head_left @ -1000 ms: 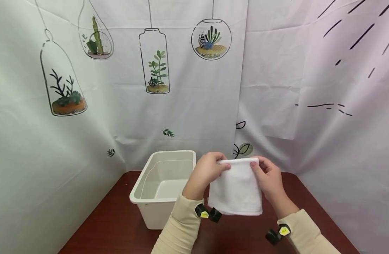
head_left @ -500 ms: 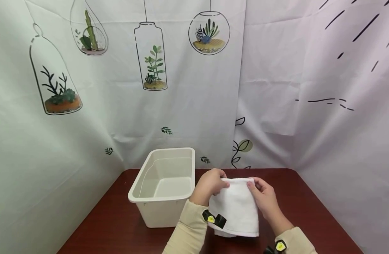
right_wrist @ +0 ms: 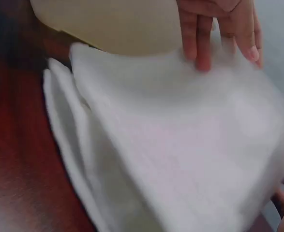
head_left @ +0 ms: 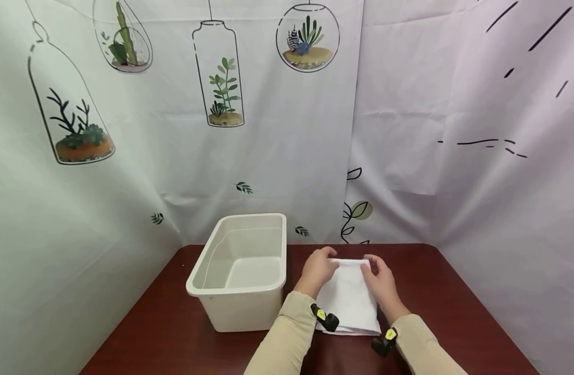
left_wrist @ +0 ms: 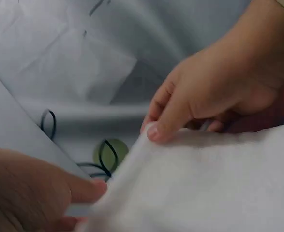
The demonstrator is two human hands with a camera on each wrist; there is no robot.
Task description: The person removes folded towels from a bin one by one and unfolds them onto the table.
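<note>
A folded white towel (head_left: 349, 297) lies low over the table, to the right of the tub, its layers loosely stacked at the near edge. My left hand (head_left: 317, 272) is at its far left corner, thumb on the near side and fingers beyond the edge. At the far right corner my right hand (head_left: 381, 284) holds the cloth the same way. In the left wrist view, the right hand (left_wrist: 214, 89) pinches the towel's edge between thumb and fingers. The right wrist view has the left hand's fingers (right_wrist: 203, 48) along the towel's upper edge.
An off-white plastic tub (head_left: 240, 310) stands close to the left of my left forearm. The dark red-brown table (head_left: 155, 323) ends at a white curtain (head_left: 277, 156) printed with hanging plant jars.
Both hands have brought the towel down from upright in the air to nearly flat at the table. The tub has stayed in place, and the head view has tilted downward slightly.
</note>
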